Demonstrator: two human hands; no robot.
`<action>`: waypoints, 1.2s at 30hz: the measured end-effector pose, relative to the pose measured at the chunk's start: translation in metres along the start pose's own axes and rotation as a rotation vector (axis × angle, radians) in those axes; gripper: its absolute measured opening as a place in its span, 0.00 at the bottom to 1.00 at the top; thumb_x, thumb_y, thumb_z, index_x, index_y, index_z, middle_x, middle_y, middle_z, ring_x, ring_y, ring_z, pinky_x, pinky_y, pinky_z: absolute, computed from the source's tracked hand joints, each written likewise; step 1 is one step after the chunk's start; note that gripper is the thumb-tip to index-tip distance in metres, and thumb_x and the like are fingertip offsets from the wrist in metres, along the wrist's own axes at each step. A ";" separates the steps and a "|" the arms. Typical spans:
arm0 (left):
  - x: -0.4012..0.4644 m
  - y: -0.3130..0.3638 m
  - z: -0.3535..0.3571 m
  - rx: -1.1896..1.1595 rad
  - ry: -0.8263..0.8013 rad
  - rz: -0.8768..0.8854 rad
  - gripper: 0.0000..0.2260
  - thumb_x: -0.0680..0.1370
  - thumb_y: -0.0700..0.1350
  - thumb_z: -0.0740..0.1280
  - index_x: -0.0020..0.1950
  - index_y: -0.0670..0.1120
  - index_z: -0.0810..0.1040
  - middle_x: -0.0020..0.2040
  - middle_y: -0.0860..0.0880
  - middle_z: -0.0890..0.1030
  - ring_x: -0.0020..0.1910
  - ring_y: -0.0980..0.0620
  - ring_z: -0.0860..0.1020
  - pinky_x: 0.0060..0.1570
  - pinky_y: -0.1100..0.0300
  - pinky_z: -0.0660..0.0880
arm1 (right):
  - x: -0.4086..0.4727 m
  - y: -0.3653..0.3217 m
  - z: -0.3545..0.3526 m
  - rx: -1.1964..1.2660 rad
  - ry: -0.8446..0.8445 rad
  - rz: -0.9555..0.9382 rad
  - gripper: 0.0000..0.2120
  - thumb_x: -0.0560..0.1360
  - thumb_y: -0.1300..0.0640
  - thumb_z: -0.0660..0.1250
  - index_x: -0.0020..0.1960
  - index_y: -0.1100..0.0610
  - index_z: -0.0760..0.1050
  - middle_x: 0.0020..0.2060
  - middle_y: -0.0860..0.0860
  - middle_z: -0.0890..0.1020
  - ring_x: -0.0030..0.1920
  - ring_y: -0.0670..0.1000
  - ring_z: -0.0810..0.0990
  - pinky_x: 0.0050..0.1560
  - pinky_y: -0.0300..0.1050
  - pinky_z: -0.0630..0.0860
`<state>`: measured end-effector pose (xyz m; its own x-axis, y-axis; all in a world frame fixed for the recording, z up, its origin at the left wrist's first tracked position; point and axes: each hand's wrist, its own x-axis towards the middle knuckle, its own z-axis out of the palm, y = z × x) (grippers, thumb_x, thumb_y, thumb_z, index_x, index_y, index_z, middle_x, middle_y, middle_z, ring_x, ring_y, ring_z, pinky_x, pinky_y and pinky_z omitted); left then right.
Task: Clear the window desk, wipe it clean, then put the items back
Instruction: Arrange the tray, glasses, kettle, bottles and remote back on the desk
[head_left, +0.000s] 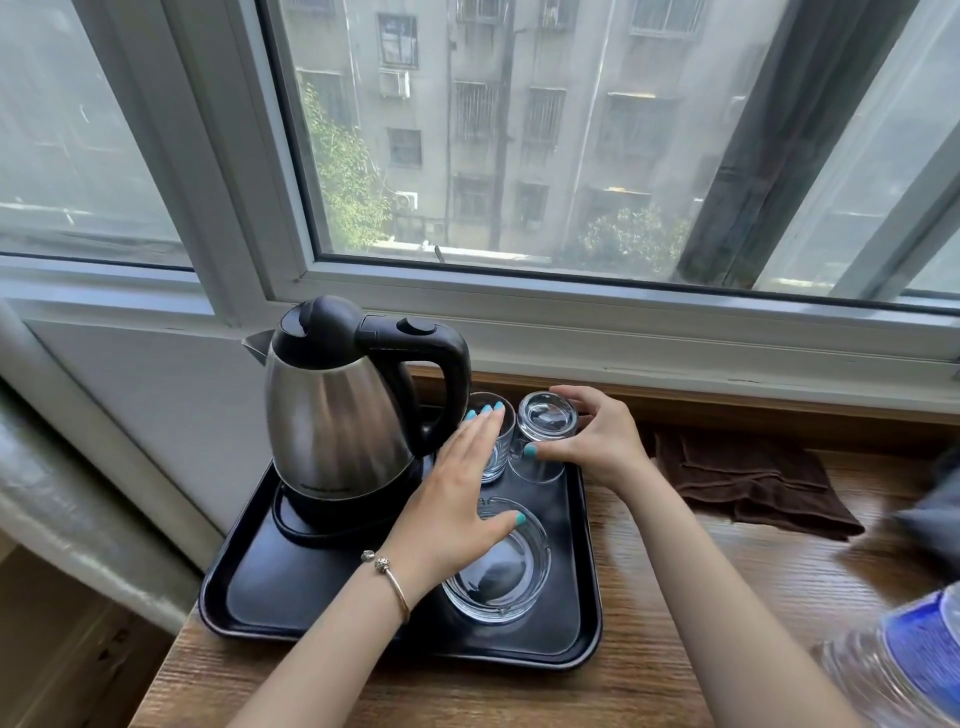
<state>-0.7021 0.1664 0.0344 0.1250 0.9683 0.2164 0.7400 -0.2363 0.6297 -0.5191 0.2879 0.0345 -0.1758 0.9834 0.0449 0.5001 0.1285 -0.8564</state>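
A black tray lies on the wooden window desk. On it stand a steel kettle with a black handle, two upturned clear glasses and a glass ashtray. My left hand reaches over the tray with straight fingers, whose tips touch the left glass. My right hand curls round the right glass, thumb in front and fingers behind it. Both glasses stand on the tray, close together.
A folded brown cloth lies on the desk to the right of the tray, below the window frame. A clear water bottle with a blue label shows blurred at the lower right. A wall and a curtain edge border the left.
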 end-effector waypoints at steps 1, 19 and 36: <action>0.000 0.000 0.000 0.000 -0.001 -0.001 0.45 0.72 0.50 0.72 0.77 0.60 0.43 0.78 0.62 0.48 0.75 0.68 0.42 0.72 0.67 0.47 | 0.000 0.000 0.000 0.001 -0.005 0.008 0.38 0.47 0.46 0.86 0.55 0.39 0.77 0.53 0.45 0.83 0.54 0.47 0.81 0.58 0.54 0.78; -0.012 0.004 -0.002 -0.034 0.024 -0.003 0.41 0.74 0.50 0.71 0.78 0.56 0.48 0.77 0.63 0.50 0.74 0.69 0.43 0.73 0.69 0.46 | -0.008 -0.030 -0.003 -0.380 -0.025 -0.234 0.50 0.54 0.38 0.82 0.73 0.42 0.66 0.67 0.41 0.74 0.67 0.45 0.72 0.67 0.47 0.69; -0.037 0.001 -0.023 -0.071 0.061 -0.033 0.39 0.75 0.47 0.71 0.74 0.61 0.48 0.71 0.71 0.50 0.73 0.71 0.48 0.69 0.76 0.46 | 0.023 -0.062 0.032 -0.684 -0.267 -0.340 0.38 0.57 0.37 0.78 0.65 0.42 0.75 0.54 0.38 0.82 0.59 0.46 0.76 0.63 0.47 0.67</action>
<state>-0.7216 0.1282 0.0439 0.0591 0.9693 0.2385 0.6943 -0.2116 0.6879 -0.5809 0.2980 0.0722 -0.5654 0.8234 0.0479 0.7753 0.5504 -0.3099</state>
